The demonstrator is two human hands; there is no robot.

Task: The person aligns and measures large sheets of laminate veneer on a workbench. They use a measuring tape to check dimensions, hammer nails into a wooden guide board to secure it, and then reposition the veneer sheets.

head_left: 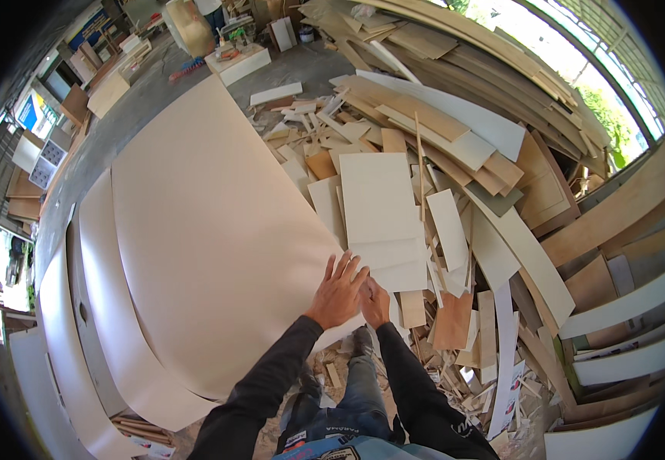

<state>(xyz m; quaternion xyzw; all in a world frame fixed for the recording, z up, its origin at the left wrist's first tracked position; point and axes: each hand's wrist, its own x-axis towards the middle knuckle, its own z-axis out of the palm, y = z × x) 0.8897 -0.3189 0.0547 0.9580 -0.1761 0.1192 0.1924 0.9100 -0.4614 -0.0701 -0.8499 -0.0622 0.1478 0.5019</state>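
A large, pale beige sheet (202, 207) with a smooth surface spreads across the left and middle, bulging slightly. Along its right edge, my left hand (338, 290) lies with the fingers stretched out and spread, palm down. Close beside it, almost touching its fingertips, is my right hand (376, 301), with its fingers curled in at the sheet's edge. Whatever those curled fingers hold is hidden from view. Just beyond both hands lies a white rectangular panel (380, 201) on top of loose offcuts.
More curved pale sheets (106, 307) lie under the large one at left. A heap of wood offcuts (321, 165) covers the floor at right, with long stacked boards (455, 65) behind. White panels (623, 307) lean at far right. A white box (239, 65) stands at the back.
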